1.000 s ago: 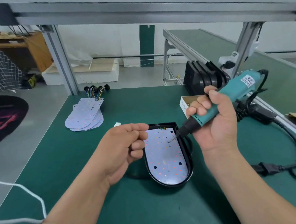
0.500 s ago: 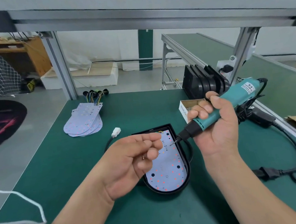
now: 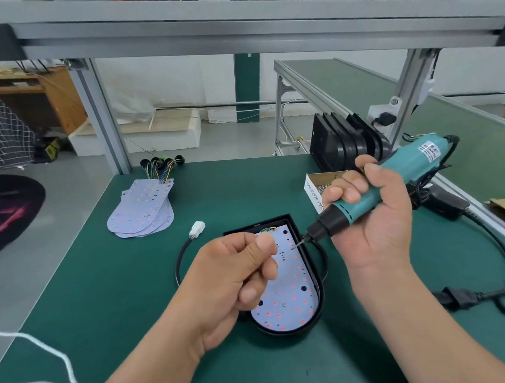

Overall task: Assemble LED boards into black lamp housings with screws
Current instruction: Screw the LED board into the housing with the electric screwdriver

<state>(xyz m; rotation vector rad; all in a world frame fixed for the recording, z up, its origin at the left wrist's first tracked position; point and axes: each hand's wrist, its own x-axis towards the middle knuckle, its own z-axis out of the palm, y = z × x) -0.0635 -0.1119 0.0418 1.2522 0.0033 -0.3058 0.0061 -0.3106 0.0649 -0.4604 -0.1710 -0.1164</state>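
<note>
Within the last second the left hand [image 3: 238,282] has slid across the white LED board [image 3: 287,308], which lies in the black D-shaped plastic lamp housing [image 3: 321,302] beneath its knuckles. Its fingers are clenched, thumb on forefinger; whether they pinch anything I cannot tell. The right hand [image 3: 371,220] grasps the teal electric screwdriver [image 3: 392,178], which slopes down towards the left fingertips. A small screw [image 3: 295,246] seems to sit on its bit, so driving looks imminent.

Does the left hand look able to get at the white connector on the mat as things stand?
Probably yes. The white connector lies on the bare green mat just beyond the left hand, with nothing between them. The right hand, gripping the electric screwdriver, is on the other side.
</note>
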